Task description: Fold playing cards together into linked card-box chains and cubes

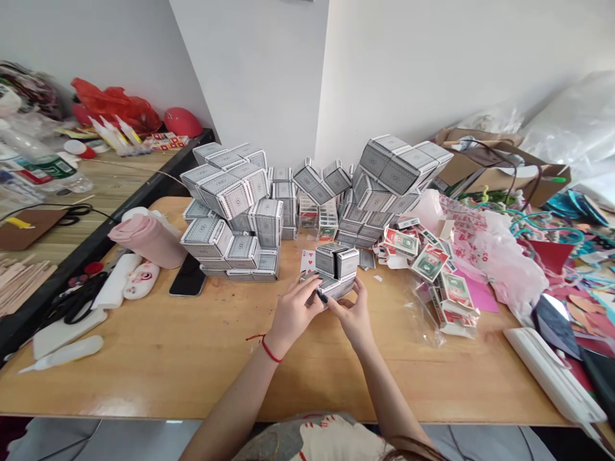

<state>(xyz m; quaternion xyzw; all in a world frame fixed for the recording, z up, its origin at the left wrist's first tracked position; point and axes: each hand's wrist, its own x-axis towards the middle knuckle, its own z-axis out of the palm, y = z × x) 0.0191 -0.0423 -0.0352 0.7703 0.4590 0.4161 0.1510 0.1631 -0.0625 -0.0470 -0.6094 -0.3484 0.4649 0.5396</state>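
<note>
Figure: two hands, the left hand (292, 314) and the right hand (354, 317), on a card block (337, 264).
Both hands were closed, fingers curled around the lower part of the card block, a small cluster of grey-backed cubes resting near the middle of the wooden table (192, 358). A red-pipped playing card (307, 260) lay just beside it. Larger piles of cubes (230, 211) stood behind, and a dark phone (188, 282) lay to the left.
</note>
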